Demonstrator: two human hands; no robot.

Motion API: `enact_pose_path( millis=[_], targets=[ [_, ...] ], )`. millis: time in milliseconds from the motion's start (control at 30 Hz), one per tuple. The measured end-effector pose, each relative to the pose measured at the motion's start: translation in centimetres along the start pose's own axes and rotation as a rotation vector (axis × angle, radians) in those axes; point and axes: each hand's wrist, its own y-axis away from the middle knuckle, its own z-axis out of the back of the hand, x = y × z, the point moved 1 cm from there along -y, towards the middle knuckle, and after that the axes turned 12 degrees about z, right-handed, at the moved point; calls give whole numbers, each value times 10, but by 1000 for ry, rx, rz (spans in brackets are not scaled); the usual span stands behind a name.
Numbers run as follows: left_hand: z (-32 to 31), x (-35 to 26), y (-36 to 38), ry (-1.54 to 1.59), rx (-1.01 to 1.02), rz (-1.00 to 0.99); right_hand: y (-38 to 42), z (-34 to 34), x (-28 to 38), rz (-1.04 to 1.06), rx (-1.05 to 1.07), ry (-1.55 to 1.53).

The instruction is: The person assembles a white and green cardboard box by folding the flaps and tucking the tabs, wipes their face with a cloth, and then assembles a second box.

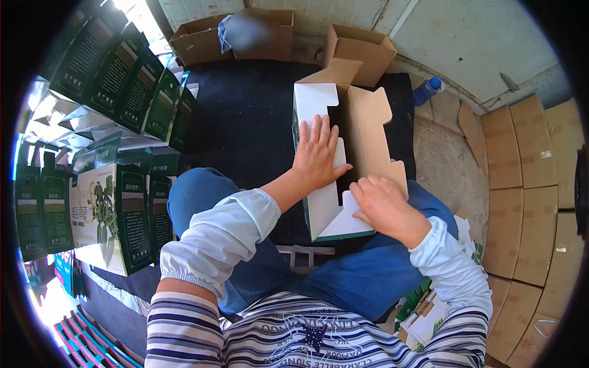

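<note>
A cardboard box point(368, 132) with white outer flaps and a brown inside stands open at the top in front of me, between my knees. My left hand point(317, 153) lies flat on its white side flap, fingers spread and thumb out toward the opening. At the near right corner, my right hand point(385, 205) has its fingers curled over the box edge, thumb by the white near flap point(343, 221). A dark green strip shows along the bottom near edge. The inside of the box is mostly in shadow.
Stacked green printed cartons point(123, 73) rise on the left. Brown cartons point(521, 184) line the right wall. Open brown boxes point(362, 52) stand at the back, near a blue bottle point(427, 91). Black cloth point(245, 116) covers the surface ahead; flattened printed pieces point(429, 316) lie by my right leg.
</note>
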Motion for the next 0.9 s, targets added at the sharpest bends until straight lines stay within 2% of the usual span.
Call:
enact_pose_path(
  millis=[67, 167, 300, 367, 400, 500, 567, 633, 667, 733, 767, 867, 900],
  targets=[
    [-3, 5, 5, 15, -2, -11, -5, -11, 6, 31, 5, 193],
    [-2, 11, 9, 93, -32, -38, -5, -18, 8, 37, 5, 205],
    [17, -5, 31, 250, 33, -88, 0, -13, 0, -3, 40, 118],
    [28, -15, 48, 288, 163, -180, 1, -9, -4, -4, 44, 107],
    [33, -20, 55, 271, 239, -235, 1, -7, -6, -8, 56, 79],
    [38, -27, 74, 180, 256, -300, -3, -4, -16, -5, 64, -43],
    [39, -31, 73, 132, 274, -295, -11, -7, -36, -5, 24, -183],
    [41, -36, 73, 122, 286, -284, -34, 5, -63, -92, 11, -357],
    [42, -37, 75, 133, 277, -282, -43, 7, -78, -224, -42, -250],
    [42, -38, 77, 150, 258, -278, -68, 14, -110, -330, -344, -98],
    [41, -38, 77, 149, 268, -277, -82, 16, -129, -489, -428, -293],
    [44, -40, 78, 93, 305, -284, -114, 20, -153, -766, -745, -605],
    [44, -41, 79, 89, 312, -293, -118, 21, -154, -756, -790, -760]
  ],
)
